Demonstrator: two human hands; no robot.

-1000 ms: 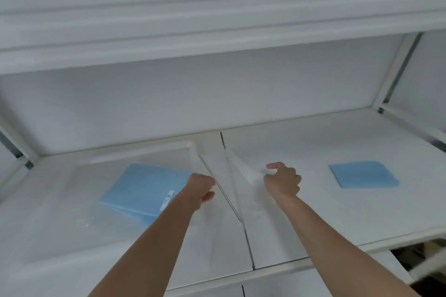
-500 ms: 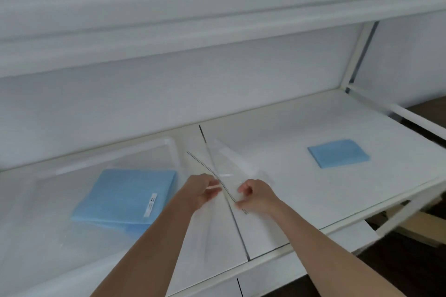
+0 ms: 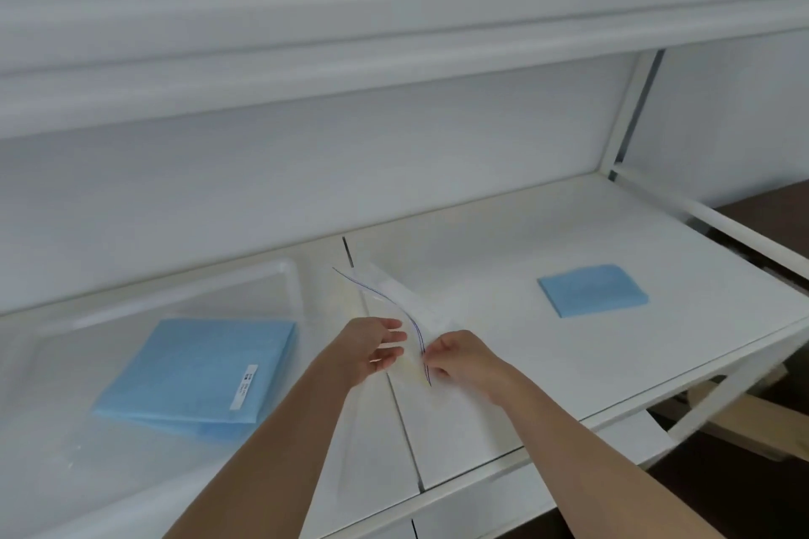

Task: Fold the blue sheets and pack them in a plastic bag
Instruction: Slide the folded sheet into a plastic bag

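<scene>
**Both hands hold the clear bag at its mouth above the white table**

Since one second ago, both hands have come nearer to the person and closer to each other, and the view has turned, so the folded sheet on the right now lies further from them.

At the far left, a large clear plastic cover (image 3: 280,276) lies flat on the white table (image 3: 547,363). On the table under this cover rests a stack of light blue square sheets (image 3: 197,368), and a small white label strip (image 3: 244,386) is on its right part. I cannot tell if the stack is inside a bag or only below the film.

Next comes the left hand (image 3: 372,348). Its fingers are half curled, and they hold the left side of a small transparent plastic bag with a thin dark line along its mouth (image 3: 396,302). The bag rises from the hands and bends toward the back wall; it is lifted off the table. Just beside it, the right hand (image 3: 459,357) pinches the right side of the same bag near the lower end of the dark line. The two hands are near each other but apart, with the bag edge between them.

Further right, well apart from the hands, a small folded light blue sheet (image 3: 593,290) lies flat on the table. At the right edge, a white frame bar (image 3: 718,219) runs along the table.
</scene>
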